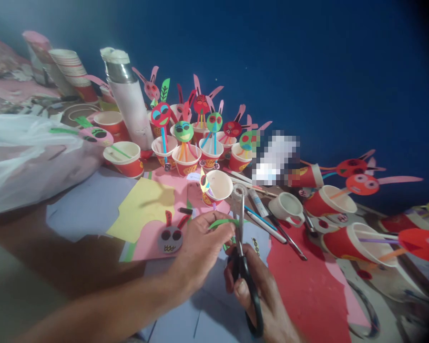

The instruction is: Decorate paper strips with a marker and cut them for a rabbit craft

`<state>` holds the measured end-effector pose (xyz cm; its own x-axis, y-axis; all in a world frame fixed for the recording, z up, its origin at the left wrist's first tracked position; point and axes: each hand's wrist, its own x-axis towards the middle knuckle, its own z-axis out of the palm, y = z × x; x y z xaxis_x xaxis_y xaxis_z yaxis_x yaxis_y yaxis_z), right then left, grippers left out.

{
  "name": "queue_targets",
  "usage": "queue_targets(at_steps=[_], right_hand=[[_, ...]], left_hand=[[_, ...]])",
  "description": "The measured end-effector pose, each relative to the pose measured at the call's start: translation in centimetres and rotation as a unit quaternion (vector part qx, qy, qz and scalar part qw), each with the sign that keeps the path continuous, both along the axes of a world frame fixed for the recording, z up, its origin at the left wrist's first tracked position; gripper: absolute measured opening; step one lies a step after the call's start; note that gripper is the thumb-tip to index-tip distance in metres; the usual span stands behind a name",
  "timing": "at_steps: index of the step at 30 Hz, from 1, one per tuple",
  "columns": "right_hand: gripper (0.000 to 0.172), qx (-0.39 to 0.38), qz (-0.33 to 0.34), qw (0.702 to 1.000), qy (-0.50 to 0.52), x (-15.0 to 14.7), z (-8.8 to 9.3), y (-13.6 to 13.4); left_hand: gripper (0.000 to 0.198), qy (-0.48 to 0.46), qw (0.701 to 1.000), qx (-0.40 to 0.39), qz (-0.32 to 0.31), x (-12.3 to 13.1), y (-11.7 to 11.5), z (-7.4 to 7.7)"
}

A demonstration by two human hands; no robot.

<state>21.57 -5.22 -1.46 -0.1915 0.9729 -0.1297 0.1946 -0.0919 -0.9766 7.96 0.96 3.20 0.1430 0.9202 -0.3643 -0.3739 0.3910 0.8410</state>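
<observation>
Strip of green paper, with scissors: from my distant station I am pinching the strip between thumb and fingers of the left hand, while the right hand is gripping the black handles. The strip is lying to the left of the blades, its long axis running roughly crosswise to them and its right end reaching the steel; the left hand is the nearer. The blades are pointing away from the body (whether paper is sitting between them, I cannot tell).

Materials: the strip is appearing thin, matt and gently curved; the blades are tapering as slim, shiny metal, the handles forming smooth loops. Beside the left hand, a grey paper disc is bearing dark round eyes, a zigzag mouth and long ears. Beyond, a pale-lined paper cup is standing open. To the right, an irregular-edged red sheet is lying flat.
</observation>
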Motion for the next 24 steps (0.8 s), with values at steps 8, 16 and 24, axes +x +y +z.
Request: queue_targets(at_steps=[8,16,24], right_hand=[[0.051,0.003,0.004,1.0,0.007,-0.12,0.33,-0.17],[0.053,0.003,-0.023,1.0,-0.002,-0.13,0.57,-0.13],[0.052,-0.005,-0.028,1.0,-0.004,-0.04,0.13,-0.22]], left_hand=[[0.005,0.011,1.0,0.003,0.005,-0.16,0.06,-0.18],[0.005,0.01,1.0,0.001,0.002,-0.21,-0.04,-0.26],[0.005,0.004,1.0,0.007,-0.001,-0.26,0.04,-0.41]])
